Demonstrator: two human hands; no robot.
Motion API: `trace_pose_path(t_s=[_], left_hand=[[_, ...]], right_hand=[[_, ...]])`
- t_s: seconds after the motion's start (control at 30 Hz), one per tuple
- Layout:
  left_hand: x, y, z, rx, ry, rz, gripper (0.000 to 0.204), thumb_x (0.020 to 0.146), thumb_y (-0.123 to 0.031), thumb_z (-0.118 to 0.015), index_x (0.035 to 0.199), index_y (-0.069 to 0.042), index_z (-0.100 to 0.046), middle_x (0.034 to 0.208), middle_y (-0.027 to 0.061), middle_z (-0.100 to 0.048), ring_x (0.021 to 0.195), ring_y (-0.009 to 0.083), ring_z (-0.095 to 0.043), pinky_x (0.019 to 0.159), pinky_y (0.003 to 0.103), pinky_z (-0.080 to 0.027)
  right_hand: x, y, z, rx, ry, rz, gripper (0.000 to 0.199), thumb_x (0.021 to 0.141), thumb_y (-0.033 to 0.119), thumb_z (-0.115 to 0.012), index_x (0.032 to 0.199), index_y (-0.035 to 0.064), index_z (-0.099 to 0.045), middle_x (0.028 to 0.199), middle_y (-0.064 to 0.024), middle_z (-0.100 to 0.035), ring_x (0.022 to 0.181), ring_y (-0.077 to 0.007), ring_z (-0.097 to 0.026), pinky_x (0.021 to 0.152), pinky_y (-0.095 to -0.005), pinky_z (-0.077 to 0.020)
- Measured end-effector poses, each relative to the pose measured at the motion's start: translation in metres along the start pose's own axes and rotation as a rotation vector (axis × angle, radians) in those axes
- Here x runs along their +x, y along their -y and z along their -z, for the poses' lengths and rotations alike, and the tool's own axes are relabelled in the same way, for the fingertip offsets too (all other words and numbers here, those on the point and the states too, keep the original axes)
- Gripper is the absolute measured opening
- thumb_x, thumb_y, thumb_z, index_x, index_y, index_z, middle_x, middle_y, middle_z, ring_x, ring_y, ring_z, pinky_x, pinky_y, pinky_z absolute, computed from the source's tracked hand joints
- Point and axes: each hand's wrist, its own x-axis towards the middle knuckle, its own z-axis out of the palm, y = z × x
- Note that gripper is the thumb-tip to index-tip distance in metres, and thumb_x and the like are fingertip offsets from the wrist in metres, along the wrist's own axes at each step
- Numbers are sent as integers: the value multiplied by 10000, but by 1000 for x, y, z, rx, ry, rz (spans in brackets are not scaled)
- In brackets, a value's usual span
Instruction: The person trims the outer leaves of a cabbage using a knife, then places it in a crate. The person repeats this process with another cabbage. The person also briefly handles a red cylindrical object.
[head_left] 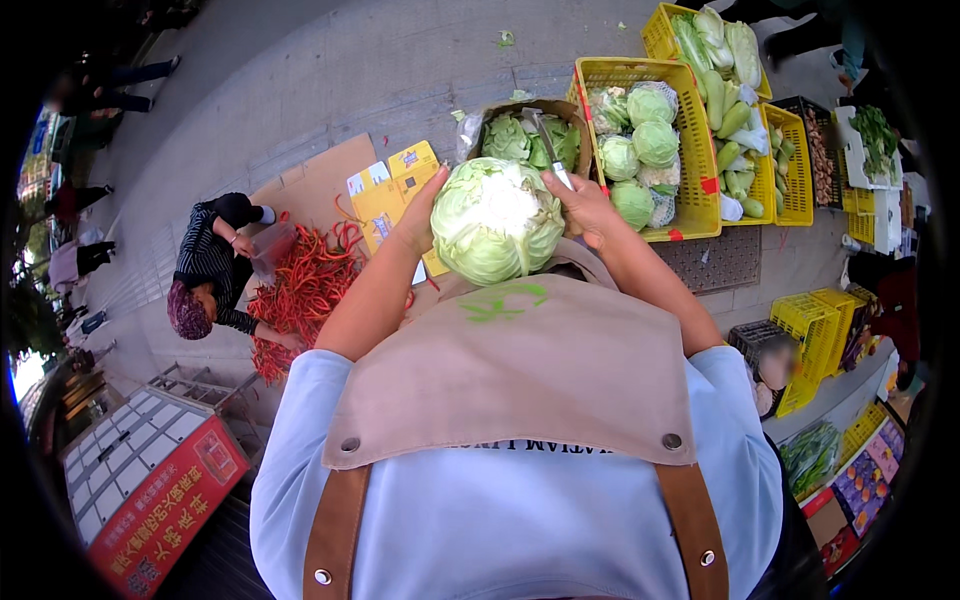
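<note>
A pale green cabbage (478,235) with a white cut base facing up is held in front of my apron (520,350). My left hand (424,212) grips its left side, the fingers partly hidden behind it. On its other side, my right hand (586,210) is closed round the light handle of a knife (546,140) and lies close against the cabbage. The blade points away from me, with a bent-looking tip. Just beyond the cabbage stands a carton (578,118) with loose green leaves (508,138) in it.
A yellow crate (708,215) of cabbages stands at the right, with more vegetable crates (797,195) beyond. At the left, a person (212,262) crouches by a heap of red chillies (308,285) on cardboard. A yellow printed carton (385,205) lies near my left hand.
</note>
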Motion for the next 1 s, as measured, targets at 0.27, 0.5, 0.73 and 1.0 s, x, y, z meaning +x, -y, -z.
trace_pose_path(t_s=[0.27,0.5,0.73,1.0], left_hand=[[18,-28,9,397,65,195,593,866,-533,-405,1199,-49,-489,1176,108,-546,1048,209,-544,907,339,-432],[12,-5,37,91,16,255,471,828,-428,-519,1088,-38,-572,1036,92,-623,909,188,-610,828,310,-479],[7,8,51,8,-44,128,460,824,-422,-518,1063,-34,-582,1023,102,-626,897,201,-614,825,332,-479],[1,12,61,-63,-59,120,477,820,-431,-516,1076,-34,-578,1026,118,-622,917,224,-607,836,353,-474]], right_hand=[[-11,-2,-12,-104,17,-90,356,785,378,-651,979,83,-602,804,16,-557,639,-86,-480,540,-232,-405],[-40,-15,0,-630,-40,503,289,761,336,-658,886,76,-639,686,-31,-518,641,-172,-498,546,-299,-401],[-45,-31,14,-1142,166,1066,345,652,385,-702,728,74,-573,684,-61,-504,643,-257,-505,554,-358,-415],[-27,-32,38,-1200,18,1059,317,651,349,-697,725,74,-558,682,-67,-495,661,-267,-501,587,-369,-415]])
